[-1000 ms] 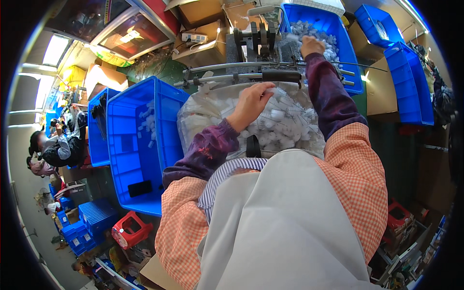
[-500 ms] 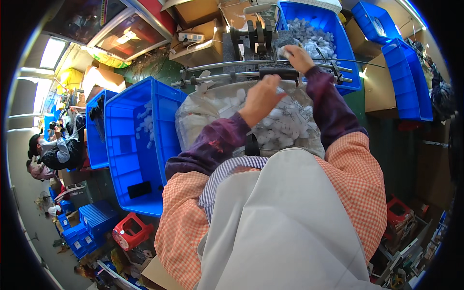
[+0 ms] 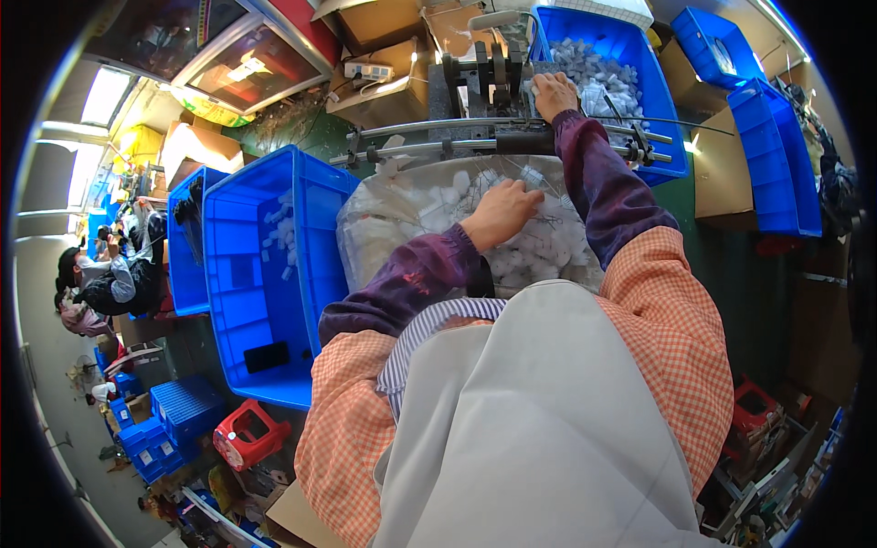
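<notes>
My left hand (image 3: 504,213) is down among small white plastic pieces (image 3: 521,260) with thin metal wires sticking out, which fill a pale sheet-lined tray (image 3: 370,205) in front of me. Its fingers are bent together at the pile; what they grip is hidden. Farther forward and to the right, my right hand (image 3: 554,95) is at the right side of a dark bench machine (image 3: 489,78). Its fingers curl downward, and anything in them is too small to make out. Two metal rails (image 3: 429,128) with a black roller (image 3: 525,143) run between the machine and the tray.
A deep blue bin (image 3: 247,301) at the left holds some white pieces and a black flat object (image 3: 266,357). Another blue bin (image 3: 662,100) behind the machine is heaped with whitish pieces. Cardboard boxes (image 3: 388,96), a red stool (image 3: 247,434) and a seated person (image 3: 123,274) are around.
My left hand has lowered from above the tray into the white pieces, its fingers bending. My right hand has shifted slightly forward at the machine; the whitish thing by its fingers no longer shows clearly.
</notes>
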A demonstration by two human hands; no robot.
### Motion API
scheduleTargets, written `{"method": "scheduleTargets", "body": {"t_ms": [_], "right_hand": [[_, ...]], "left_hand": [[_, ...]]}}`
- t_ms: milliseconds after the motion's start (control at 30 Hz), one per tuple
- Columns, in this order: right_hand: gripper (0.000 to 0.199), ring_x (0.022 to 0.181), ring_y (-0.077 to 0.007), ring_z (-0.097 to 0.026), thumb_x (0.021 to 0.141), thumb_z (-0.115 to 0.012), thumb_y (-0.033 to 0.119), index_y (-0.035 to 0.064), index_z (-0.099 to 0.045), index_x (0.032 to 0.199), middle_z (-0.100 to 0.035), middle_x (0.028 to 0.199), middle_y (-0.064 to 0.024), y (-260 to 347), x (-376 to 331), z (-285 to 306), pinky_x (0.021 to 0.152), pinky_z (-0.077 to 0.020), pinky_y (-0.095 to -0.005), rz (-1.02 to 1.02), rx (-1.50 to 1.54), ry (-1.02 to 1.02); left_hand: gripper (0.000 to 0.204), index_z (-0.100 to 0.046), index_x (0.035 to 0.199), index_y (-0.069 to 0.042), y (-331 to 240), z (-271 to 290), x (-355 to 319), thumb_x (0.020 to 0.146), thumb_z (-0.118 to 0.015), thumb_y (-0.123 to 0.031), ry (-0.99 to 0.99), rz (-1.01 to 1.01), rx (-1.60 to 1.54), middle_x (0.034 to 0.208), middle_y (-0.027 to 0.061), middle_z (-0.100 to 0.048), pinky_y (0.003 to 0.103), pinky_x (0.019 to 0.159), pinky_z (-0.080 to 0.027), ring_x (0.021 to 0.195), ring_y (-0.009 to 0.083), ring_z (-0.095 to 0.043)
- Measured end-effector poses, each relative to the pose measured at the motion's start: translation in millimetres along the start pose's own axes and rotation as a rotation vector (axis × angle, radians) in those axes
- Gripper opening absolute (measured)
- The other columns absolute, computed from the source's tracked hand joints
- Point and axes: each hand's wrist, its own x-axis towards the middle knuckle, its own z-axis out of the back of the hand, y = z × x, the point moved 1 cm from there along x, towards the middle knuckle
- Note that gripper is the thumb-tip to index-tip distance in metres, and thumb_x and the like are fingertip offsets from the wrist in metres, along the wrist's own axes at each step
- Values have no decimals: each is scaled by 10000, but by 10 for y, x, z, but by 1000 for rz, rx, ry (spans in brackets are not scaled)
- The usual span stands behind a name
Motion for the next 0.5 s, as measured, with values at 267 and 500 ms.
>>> {"method": "scheduleTargets", "body": {"t_ms": [267, 500], "right_hand": [[195, 1053, -237, -484, 828, -497, 275, 178, -609, 954, -606, 1009, -5, -5, 61, 5, 879, -331, -420, -59, 35, 123], [260, 1132, -224, -413, 821, -501, 345, 210, -637, 996, -571, 1108, -13, -24, -57, 241, 909, -277, -451, -263, -135, 173]], "left_hand": [[184, -592, 998, -96, 144, 223, -116, 837, -525, -155, -85, 101, -152, 880, 135, -530, 383, 726, -433, 833, 315, -532], [307, -581, 1021, -49, 204, 260, -209, 736, -487, 17, -177, 113, -81, 977, 148, -538, 370, 797, -441, 935, 316, -534]]}}
